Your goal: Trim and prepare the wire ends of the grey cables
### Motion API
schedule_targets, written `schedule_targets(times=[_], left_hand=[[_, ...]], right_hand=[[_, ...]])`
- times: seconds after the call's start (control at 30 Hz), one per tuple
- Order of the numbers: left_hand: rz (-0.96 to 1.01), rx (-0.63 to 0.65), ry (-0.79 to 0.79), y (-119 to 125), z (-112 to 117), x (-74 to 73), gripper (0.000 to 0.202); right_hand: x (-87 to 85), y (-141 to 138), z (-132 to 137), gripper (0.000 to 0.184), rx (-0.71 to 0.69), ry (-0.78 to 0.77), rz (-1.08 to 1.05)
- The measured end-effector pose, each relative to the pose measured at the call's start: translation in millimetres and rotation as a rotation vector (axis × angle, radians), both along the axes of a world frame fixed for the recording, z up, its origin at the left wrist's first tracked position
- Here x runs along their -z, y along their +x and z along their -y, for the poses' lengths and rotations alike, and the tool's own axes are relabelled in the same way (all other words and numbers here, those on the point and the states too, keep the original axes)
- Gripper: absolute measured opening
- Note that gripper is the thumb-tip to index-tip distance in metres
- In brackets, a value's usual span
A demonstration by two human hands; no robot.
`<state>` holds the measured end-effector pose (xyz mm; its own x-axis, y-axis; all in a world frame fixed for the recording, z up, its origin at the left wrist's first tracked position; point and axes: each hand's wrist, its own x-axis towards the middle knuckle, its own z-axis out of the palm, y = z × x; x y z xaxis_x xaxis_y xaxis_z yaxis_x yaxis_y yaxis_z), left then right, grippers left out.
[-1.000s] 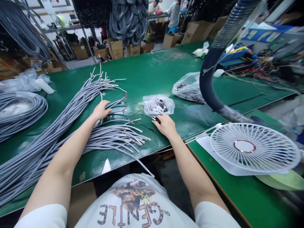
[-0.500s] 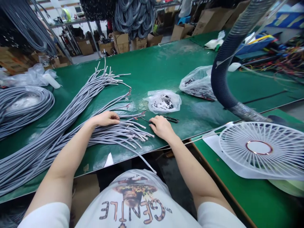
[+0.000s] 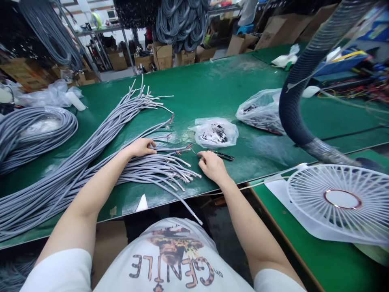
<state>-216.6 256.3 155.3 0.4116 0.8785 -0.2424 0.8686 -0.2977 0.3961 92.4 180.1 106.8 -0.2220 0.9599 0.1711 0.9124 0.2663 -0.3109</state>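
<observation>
A bundle of grey cables [image 3: 100,134] lies across the green table, with stripped ends and small coloured wires toward the right. My left hand [image 3: 142,147] rests on the nearer group of cables, its fingers closed round a grey cable [image 3: 170,149] whose reddish wire ends point at my right hand. My right hand [image 3: 213,165] is closed on a thin pointed tool [image 3: 193,151], its metal tip near those wire ends. A black, slim handle shows behind the fingers; whether it belongs to the same tool I cannot tell. Just beyond lies an open plastic bag [image 3: 216,133] of small black and white parts.
A second plastic bag [image 3: 258,109] of parts lies farther right. A ribbed hose [image 3: 291,101] curves down beside it. At the right stands a white fan [image 3: 340,198]. Coiled grey cable [image 3: 36,134] lies on the left. Cardboard boxes [image 3: 162,54] stand beyond the table.
The view has turned slightly left, so everything sits farther right. The pointed tool's tip has drawn back a little to the right from the wire ends. Both hands stay almost in place.
</observation>
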Motion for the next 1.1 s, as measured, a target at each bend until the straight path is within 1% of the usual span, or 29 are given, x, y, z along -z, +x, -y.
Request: schedule_targets(times=[0.1, 0.17, 0.23, 0.33, 0.37, 0.43, 0.53, 0.6, 0.7, 0.77, 0.83, 0.9, 0.97, 1.03, 1.1], left_hand=[[-0.093, -0.041, 0.088, -1, -9, 9.9, 0.039], [-0.104, -0.119, 0.163, -6, -19, 15.3, 0.031], [-0.1, -0.224, 0.225, -15, -30, 17.1, 0.024], [-0.073, -0.358, 0.285, -32, -45, 9.4, 0.011], [-0.053, -0.389, 0.3, -38, -48, 4.3, 0.011], [0.005, -0.409, 0.312, -48, -50, -7.7, 0.02], [0.094, -0.36, 0.267, -60, -47, -21.8, 0.027], [0.123, -0.331, 0.204, -69, -41, -24.3, 0.028], [0.105, -0.266, 0.051, -88, -26, -18.3, 0.028], [0.063, -0.157, -0.053, -100, -11, -12.0, 0.033], [0.012, -0.023, -0.094, -107, 4, -7.1, 0.037], [-0.055, 0.067, -0.047, -108, 17, -4.6, 0.036], [-0.161, 0.107, 0.036, -105, 26, -3.7, 0.029], [-0.279, 0.098, 0.118, -98, 30, -3.0, 0.024], [-0.37, 0.039, 0.174, -91, 30, -1.0, 0.024]], right_hand=[[8.1, 2, 0, 0.03, 0.012, 0.011, -0.077], [11.6, 2, 0, 0.029, 0.016, 0.025, -0.109], [13.4, 1, 0, 0.029, 0.013, 0.048, -0.134], [13.7, 2, 1, 0.028, -0.003, 0.075, -0.165], [13.5, 2, 1, 0.028, -0.01, 0.077, -0.174], [13.4, 3, 1, 0.028, -0.023, 0.08, -0.19], [15.4, 4, 0, 0.027, -0.046, 0.085, -0.196], [18.4, 5, -1, 0.026, -0.067, 0.105, -0.179], [23.2, 5, -2, 0.026, -0.098, 0.149, -0.131], [25.0, 5, -3, 0.027, -0.119, 0.171, -0.099], [25.7, 5, -3, 0.027, -0.133, 0.189, -0.073], [25.7, 4, -2, 0.029, -0.134, 0.205, -0.052], [25.4, 4, -1, 0.029, -0.128, 0.211, -0.028], [24.0, 3, 0, 0.029, -0.114, 0.206, 0.005], [20.4, 2, 1, 0.029, -0.101, 0.185, 0.051]])
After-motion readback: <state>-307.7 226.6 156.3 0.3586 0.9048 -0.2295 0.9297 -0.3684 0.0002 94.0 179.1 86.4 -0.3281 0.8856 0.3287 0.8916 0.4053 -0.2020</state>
